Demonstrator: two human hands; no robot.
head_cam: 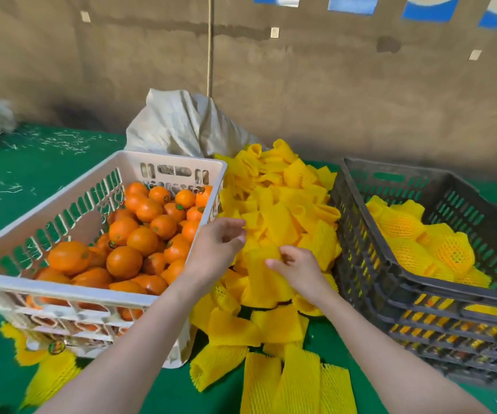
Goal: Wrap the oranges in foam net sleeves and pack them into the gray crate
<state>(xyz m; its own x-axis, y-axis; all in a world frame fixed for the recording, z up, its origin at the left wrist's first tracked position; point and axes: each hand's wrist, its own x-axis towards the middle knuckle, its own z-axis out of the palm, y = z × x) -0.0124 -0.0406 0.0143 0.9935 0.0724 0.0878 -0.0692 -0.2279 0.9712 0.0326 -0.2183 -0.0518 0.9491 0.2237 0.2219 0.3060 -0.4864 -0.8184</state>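
Loose oranges [124, 261] fill the white crate [62, 289] on the left. A heap of yellow foam net sleeves [283, 204] lies between that crate and the gray crate [420, 286] on the right, which holds several sleeved oranges [450, 249]. My right hand [299, 271] is down on the heap, thumb and fingers pinching one foam sleeve [260, 282]. My left hand [215, 248] hovers just beside it, next to the white crate's right wall, with fingers loosely curled and nothing in them.
More sleeves [295, 380] are scattered on the green table [17, 180] in front of me and under the white crate. A white woven sack [181, 124] stands behind the heap against the brown wall. A rope [209, 46] hangs above the sack.
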